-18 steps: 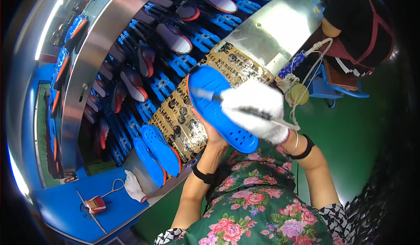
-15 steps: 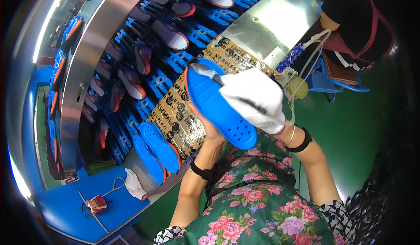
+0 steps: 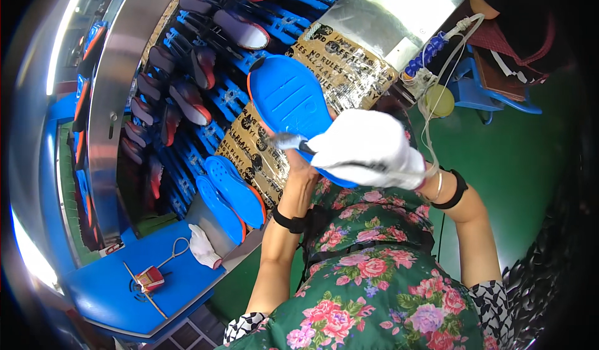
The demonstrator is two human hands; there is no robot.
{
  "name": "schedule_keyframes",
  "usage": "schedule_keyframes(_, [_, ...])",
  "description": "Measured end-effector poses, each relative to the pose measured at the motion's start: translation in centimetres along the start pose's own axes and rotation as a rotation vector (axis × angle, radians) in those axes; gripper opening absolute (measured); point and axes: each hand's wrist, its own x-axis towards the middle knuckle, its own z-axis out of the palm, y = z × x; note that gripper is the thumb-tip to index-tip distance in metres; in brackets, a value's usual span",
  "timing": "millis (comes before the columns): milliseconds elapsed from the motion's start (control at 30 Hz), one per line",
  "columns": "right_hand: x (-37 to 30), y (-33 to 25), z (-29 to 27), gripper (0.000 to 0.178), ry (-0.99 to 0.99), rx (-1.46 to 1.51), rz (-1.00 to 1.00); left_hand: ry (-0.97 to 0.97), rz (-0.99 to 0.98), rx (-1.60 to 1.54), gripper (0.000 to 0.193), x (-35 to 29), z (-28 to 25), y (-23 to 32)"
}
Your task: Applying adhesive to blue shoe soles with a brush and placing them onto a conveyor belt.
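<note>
My bare left hand (image 3: 299,164) grips a blue shoe sole (image 3: 291,94) with an orange edge from beneath, its inner face turned up. Most of the left fingers are hidden under the sole. In a white knitted glove, my right hand (image 3: 371,144) is closed around the dark handle of a brush (image 3: 287,141). The brush's pale bristles lie over the left edge of the sole near its middle, blurred by motion. The glove covers the sole's lower end. Two more blue soles, one (image 3: 236,191) and another (image 3: 218,207), lie side by side left of my left wrist.
Cardboard covered with clear tape (image 3: 368,78) lines the bench edge. Beyond it, a rack of blue holders carries several dark shoe uppers (image 3: 242,28). A white glove (image 3: 203,248) and a red box (image 3: 150,279) rest on the blue table. Hoses hang near a blue stool (image 3: 483,94).
The brush in my right hand has gone from the sole's far end down toward its middle. The sole has shifted slightly up and left, and the whole view has turned a little.
</note>
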Motion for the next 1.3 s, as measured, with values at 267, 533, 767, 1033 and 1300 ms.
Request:
schedule_keyframes(267, [-1.3, 0.5, 0.3, 0.017, -0.028, -0.156, -0.042, -0.067, -0.053, -0.088, 0.113, 1.2, 1.6, 0.9])
schedule_keyframes(533, [-2.1, 0.4, -0.2, 0.026, -0.013, -0.121, 0.005, -0.087, -0.045, -0.044, 0.111, 1.7, 2.6, 1.8])
schedule_keyframes(767, [-2.9, 0.4, 0.4, 0.018, 0.126, 0.137, 0.271, -0.277, -0.030, -0.159, 0.108, 2.5, 1.6, 2.6])
schedule_keyframes(1033, [-3.2, -0.1, 0.0, 0.018, 0.110, 0.079, 0.177, -0.239, 0.112, -0.181, 0.105, 3.5, 2.1, 3.1])
schedule_keyframes(1300, [-4.2, -0.7, 0.2, 0.019, 0.033, 0.364, 0.354, -0.195, 0.021, -0.325, 0.112, 4.4, 2.2, 4.1])
